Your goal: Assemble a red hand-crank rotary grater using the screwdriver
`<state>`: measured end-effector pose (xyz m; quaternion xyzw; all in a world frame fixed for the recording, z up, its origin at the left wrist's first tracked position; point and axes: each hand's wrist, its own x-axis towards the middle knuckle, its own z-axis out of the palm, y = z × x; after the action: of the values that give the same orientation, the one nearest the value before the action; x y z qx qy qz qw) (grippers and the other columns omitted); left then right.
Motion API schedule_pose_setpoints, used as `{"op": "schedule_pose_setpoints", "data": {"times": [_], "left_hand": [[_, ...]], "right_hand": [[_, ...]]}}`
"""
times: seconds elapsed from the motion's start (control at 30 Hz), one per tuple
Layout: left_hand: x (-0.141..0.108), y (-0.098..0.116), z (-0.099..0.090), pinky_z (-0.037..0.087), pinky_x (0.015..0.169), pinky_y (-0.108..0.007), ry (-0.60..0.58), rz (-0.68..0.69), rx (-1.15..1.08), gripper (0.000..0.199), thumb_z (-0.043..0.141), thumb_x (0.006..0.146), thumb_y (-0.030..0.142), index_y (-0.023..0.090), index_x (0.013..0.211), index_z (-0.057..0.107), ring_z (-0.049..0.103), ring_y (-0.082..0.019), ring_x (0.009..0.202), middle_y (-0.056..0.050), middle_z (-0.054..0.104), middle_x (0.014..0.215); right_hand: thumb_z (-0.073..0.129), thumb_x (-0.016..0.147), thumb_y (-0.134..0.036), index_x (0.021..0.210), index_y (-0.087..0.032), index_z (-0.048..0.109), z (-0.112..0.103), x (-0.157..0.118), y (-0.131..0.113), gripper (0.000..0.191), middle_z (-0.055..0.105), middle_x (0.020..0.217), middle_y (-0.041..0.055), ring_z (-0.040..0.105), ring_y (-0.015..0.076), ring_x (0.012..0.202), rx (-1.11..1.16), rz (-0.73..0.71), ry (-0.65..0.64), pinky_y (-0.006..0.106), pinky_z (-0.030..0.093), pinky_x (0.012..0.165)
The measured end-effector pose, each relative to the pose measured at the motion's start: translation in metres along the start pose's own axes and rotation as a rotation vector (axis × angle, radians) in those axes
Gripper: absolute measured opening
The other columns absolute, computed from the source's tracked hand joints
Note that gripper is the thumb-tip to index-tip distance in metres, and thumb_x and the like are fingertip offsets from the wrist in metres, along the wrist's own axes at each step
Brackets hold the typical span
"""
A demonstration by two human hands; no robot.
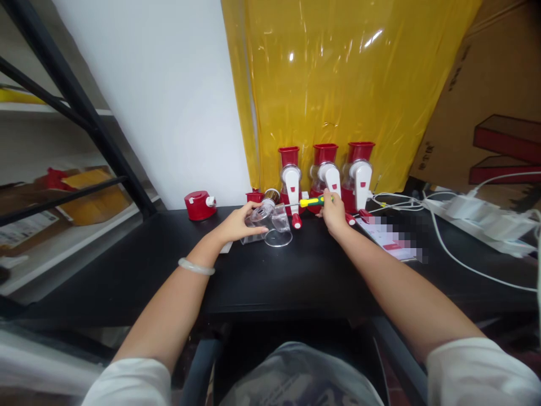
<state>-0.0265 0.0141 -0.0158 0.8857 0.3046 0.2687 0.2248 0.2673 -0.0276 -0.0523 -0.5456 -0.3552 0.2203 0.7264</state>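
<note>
My left hand [242, 223] is wrapped round a clear plastic housing [267, 219] that lies on its side low over the black table. In my right hand [333, 213] is a screwdriver [311, 201] with a yellow and green handle, its shaft pointing left toward the housing. Whether the tip touches the plastic is too small to tell. A metal grater drum [271, 196] shows just behind the housing. Left of my left hand sits a red round base [199, 206] with a white knob.
Three red and white rotary graters [291, 180] stand at the back of the black table [270, 282]. A phone-like screen [389, 239], white cables and a power strip [482, 223] lie at the right. Shelves with boxes [84, 194] stand left.
</note>
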Motion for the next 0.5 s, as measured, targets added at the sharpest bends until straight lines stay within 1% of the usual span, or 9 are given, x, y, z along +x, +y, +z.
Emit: {"op": "schedule_pose_setpoints", "data": {"times": [0.1, 0.17, 0.23, 0.37, 0.43, 0.5], "left_hand": [[-0.0001, -0.0001, -0.0001, 0.049, 0.096, -0.046, -0.004, -0.012, 0.001, 0.076, 0.079, 0.071, 0.049, 0.022, 0.135, 0.049, 0.066, -0.030, 0.108, -0.013, 0.068, 0.120], [-0.0001, -0.0008, -0.0002, 0.049, 0.095, -0.047, -0.004, -0.008, 0.004, 0.075, 0.079, 0.072, 0.048, 0.022, 0.136, 0.049, 0.066, -0.030, 0.108, -0.013, 0.068, 0.120], [-0.0001, -0.0013, -0.0002, 0.049, 0.096, -0.047, -0.002, 0.002, 0.009, 0.075, 0.079, 0.072, 0.048, 0.022, 0.136, 0.048, 0.066, -0.030, 0.108, -0.013, 0.067, 0.121], [-0.0002, 0.0003, -0.0005, 0.049, 0.096, -0.046, -0.001, -0.004, 0.012, 0.076, 0.079, 0.072, 0.049, 0.022, 0.136, 0.049, 0.066, -0.029, 0.109, -0.014, 0.066, 0.125], [-0.0003, 0.0020, -0.0007, 0.049, 0.096, -0.045, -0.006, -0.007, 0.005, 0.075, 0.079, 0.072, 0.048, 0.022, 0.136, 0.048, 0.066, -0.029, 0.108, -0.013, 0.067, 0.123], [-0.0004, 0.0033, -0.0008, 0.049, 0.096, -0.045, -0.008, -0.003, -0.004, 0.075, 0.079, 0.072, 0.048, 0.021, 0.135, 0.048, 0.067, -0.029, 0.107, -0.013, 0.067, 0.121]], "right_hand": [[0.045, 0.090, -0.044, 0.082, -0.023, 0.051, 0.0006, -0.0017, -0.0028, 0.024, 0.053, 0.060, -0.0054, 0.052, 0.0107, 0.042, 0.046, 0.025, -0.011, 0.024, 0.047, 0.041], [0.042, 0.088, -0.034, 0.084, -0.022, 0.054, 0.0009, -0.0023, -0.0043, 0.018, 0.055, 0.065, -0.0050, 0.053, 0.0099, 0.042, 0.087, 0.034, -0.015, 0.023, 0.046, 0.040], [0.042, 0.085, -0.028, 0.085, -0.021, 0.056, 0.0010, -0.0023, -0.0052, 0.016, 0.055, 0.066, -0.0051, 0.054, 0.0094, 0.042, 0.105, 0.032, -0.012, 0.023, 0.046, 0.040], [0.048, 0.083, -0.030, 0.085, -0.020, 0.056, 0.0016, -0.0017, -0.0058, 0.014, 0.054, 0.059, -0.0062, 0.053, 0.0090, 0.042, 0.098, 0.037, -0.014, 0.021, 0.044, 0.041], [0.051, 0.084, -0.035, 0.085, -0.021, 0.054, 0.0020, -0.0023, -0.0063, 0.014, 0.052, 0.055, -0.0074, 0.050, 0.0088, 0.042, 0.104, 0.042, -0.018, 0.020, 0.042, 0.041], [0.054, 0.085, -0.042, 0.083, -0.022, 0.051, 0.0020, -0.0035, -0.0072, 0.020, 0.049, 0.051, -0.0083, 0.049, 0.0091, 0.042, 0.098, 0.025, -0.023, 0.020, 0.041, 0.041]]}}
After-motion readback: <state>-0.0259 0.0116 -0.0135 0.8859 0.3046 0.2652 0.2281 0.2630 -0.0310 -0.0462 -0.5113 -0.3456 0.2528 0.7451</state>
